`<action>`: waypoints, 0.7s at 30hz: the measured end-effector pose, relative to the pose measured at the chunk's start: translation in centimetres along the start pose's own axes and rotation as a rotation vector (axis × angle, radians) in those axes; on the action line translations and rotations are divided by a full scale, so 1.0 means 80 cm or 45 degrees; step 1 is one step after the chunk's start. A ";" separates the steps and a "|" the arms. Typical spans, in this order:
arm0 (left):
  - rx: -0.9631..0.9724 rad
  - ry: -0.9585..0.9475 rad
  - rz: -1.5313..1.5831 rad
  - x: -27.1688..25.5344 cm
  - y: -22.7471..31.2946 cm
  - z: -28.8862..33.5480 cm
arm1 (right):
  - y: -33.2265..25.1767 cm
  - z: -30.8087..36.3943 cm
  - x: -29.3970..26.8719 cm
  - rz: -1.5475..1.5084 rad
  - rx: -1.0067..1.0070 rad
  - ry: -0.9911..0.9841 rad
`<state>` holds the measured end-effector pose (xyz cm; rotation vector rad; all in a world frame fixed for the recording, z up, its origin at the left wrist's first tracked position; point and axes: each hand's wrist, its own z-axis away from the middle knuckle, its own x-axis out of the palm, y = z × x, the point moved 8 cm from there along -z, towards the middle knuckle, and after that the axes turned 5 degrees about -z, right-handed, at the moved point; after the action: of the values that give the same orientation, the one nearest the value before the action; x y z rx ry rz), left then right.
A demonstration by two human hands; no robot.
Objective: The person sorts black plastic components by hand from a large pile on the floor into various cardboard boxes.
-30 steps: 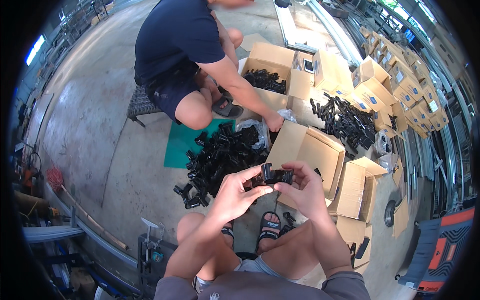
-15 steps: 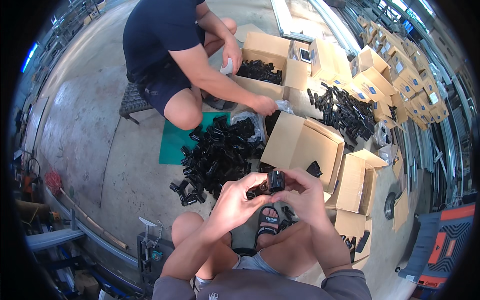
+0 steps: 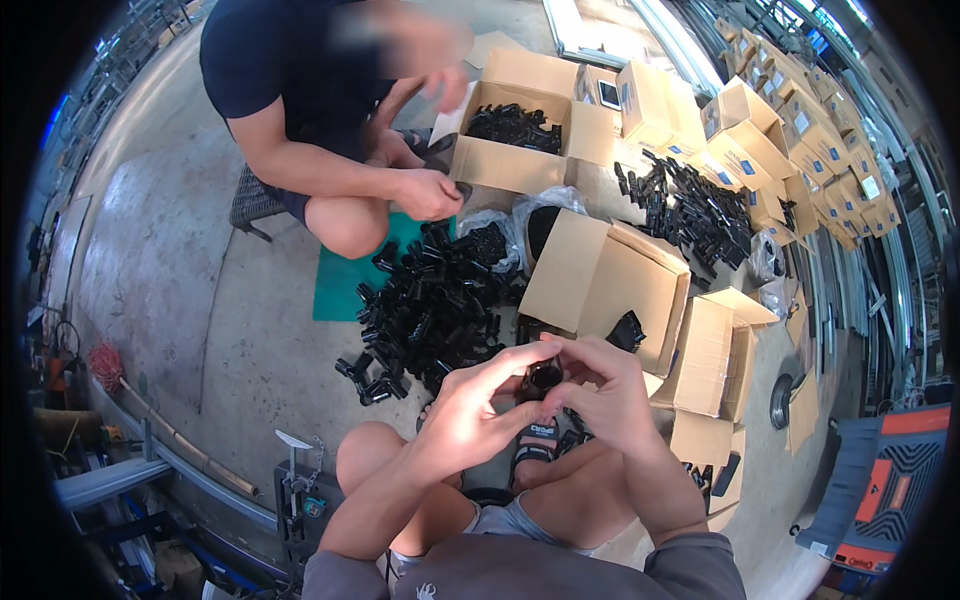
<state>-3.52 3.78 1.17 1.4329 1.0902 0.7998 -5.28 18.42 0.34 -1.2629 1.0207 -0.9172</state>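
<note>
Black part (image 3: pixel 545 377) sits pinched in the grip of left hand (image 3: pixel 467 408) and right hand (image 3: pixel 607 385), open box (image 3: pixel 565 275) beyond!

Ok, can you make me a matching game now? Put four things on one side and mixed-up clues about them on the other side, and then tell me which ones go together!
Things:
1. Mat
2. Small part
3. Big case
4. Long stick

Clues:
A. Grey and orange
B. Has red strands at one end
C. Green, with a heap of black parts covering some of it
D. Held between the left hand and the right hand

Right pairs: 1-C, 2-D, 3-A, 4-B
</note>
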 end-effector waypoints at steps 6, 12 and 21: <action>-0.641 0.217 0.786 -0.017 -0.042 0.014 | 0.053 -0.086 -0.083 0.062 0.204 0.218; -0.782 0.326 1.006 -0.022 -0.071 0.010 | 0.244 -0.233 -0.145 0.881 0.189 0.198; -0.833 0.445 1.039 -0.026 -0.077 0.007 | 0.406 -0.353 -0.060 1.972 -0.283 -0.102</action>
<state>-4.87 1.42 -4.77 1.1536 0.3568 1.8446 -33.89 17.65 -32.14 -0.3452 1.6042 0.4516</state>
